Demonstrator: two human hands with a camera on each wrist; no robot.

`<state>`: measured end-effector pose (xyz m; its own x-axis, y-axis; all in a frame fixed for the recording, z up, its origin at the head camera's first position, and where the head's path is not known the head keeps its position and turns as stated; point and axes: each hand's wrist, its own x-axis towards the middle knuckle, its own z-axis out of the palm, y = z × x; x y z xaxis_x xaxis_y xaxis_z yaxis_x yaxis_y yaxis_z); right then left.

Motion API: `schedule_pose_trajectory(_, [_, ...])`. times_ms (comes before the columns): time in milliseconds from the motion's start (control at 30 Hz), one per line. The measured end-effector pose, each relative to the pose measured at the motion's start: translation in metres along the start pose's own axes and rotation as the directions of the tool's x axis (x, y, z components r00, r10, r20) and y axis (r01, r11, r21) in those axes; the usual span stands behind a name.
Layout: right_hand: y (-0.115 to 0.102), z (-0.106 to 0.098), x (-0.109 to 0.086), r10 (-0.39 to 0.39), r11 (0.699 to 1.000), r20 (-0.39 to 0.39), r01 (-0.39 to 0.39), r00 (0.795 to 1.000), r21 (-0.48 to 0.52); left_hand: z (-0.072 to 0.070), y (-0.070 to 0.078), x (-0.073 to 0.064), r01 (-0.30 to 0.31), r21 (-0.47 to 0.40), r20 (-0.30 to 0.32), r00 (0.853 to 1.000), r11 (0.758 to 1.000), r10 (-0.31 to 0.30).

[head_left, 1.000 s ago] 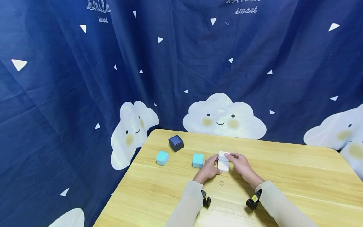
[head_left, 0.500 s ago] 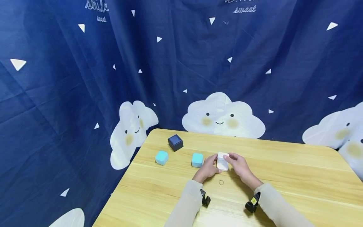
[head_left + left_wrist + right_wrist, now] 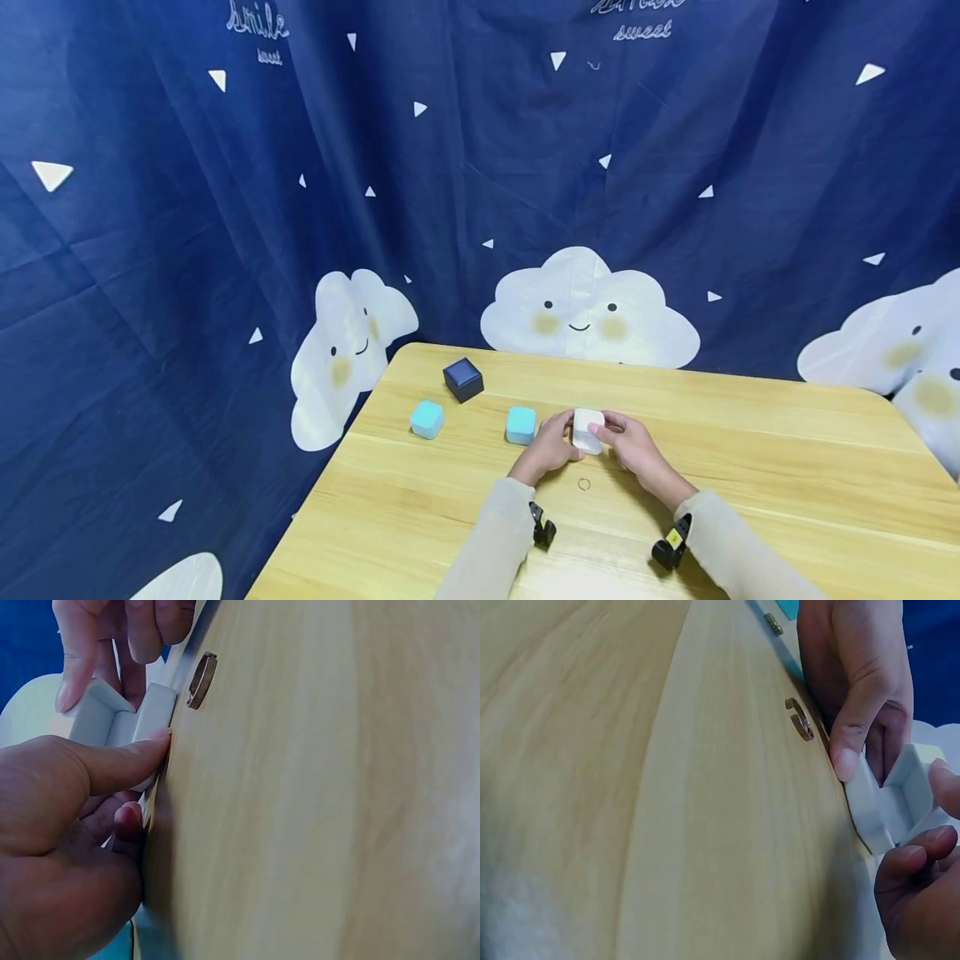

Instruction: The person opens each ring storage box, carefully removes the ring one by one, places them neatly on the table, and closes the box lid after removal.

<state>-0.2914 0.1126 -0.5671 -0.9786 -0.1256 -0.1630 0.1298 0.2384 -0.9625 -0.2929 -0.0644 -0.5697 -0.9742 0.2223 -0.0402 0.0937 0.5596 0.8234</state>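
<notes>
A small white ring box [image 3: 588, 417] stands partly open between both hands, its hinged lid tilted over the base. My left hand [image 3: 550, 450] grips the base from the left, thumb along its near side in the left wrist view. On the right, my right hand [image 3: 637, 450] pinches the lid with the thumb on its near face. The inside of the box [image 3: 897, 811] shows as a pale hollow in the right wrist view; whatever may lie in it cannot be made out. Just in front, a thin ring [image 3: 584, 484] lies on the table, copper-coloured in the left wrist view.
Left of the hands sit a light blue box [image 3: 521, 425], another light blue box [image 3: 427, 419] and a dark navy box [image 3: 463, 380]. A small gold beaded piece [image 3: 773, 624] appears in the right wrist view. The wooden table [image 3: 750, 467] meets a blue curtain [image 3: 420, 192].
The white ring box's lid has swung forward and down toward the base, with my right thumb moving along with it. My left hand has stayed on the base.
</notes>
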Motion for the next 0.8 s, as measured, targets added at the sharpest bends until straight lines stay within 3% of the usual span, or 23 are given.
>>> schedule_pose_trajectory(500, [0.0044,-0.0033,-0.0043,-0.023,1.0,0.024,0.023,0.999,-0.013,0.0012,0.0018,0.0002,-0.01,-0.001,-0.008,1.0,1.0,0.01])
schedule_pose_trajectory(800, [0.0097,-0.0002,-0.0045,-0.095,0.992,0.0,0.095,0.995,-0.079,-0.0012,0.0022,0.0002,-0.004,0.016,0.002,1.0,1.0,0.004])
